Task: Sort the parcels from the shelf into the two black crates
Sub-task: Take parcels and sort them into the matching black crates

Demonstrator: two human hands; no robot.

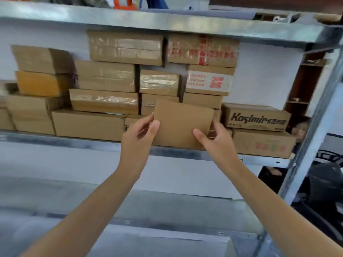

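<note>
Brown cardboard parcel (182, 123), flat, plain face toward the camera, slightly tilted, held in front of the stacked boxes at the middle of the metal shelf (74, 143). Its lower edge is down by the shelf's front lip; cannot tell if it touches the shelf.

Left hand (138, 138) grips the parcel's left edge, thumb pressed on the front face, fingers curled behind. Right hand (217, 140) grips the lower right corner, thumb on the front, fingers wrapped round the right edge. Both forearms reach up from the near bottom of the view.

Behind the parcel, cardboard boxes are stacked several high against a white wall, many with clear tape bands. Top right of the stack is a box with red print (203, 51), and below it a box with a white label and red QR code (208, 81). Far left is a yellowish box (41, 83), sandwiched between two brown ones. Right of the held parcel, a Kasimir box (257, 117) sits on a larger box with faded coloured marks (263, 143).

Grey upright post (315, 136) at right. A lower shelf (167, 210) lies under the arms.
</note>
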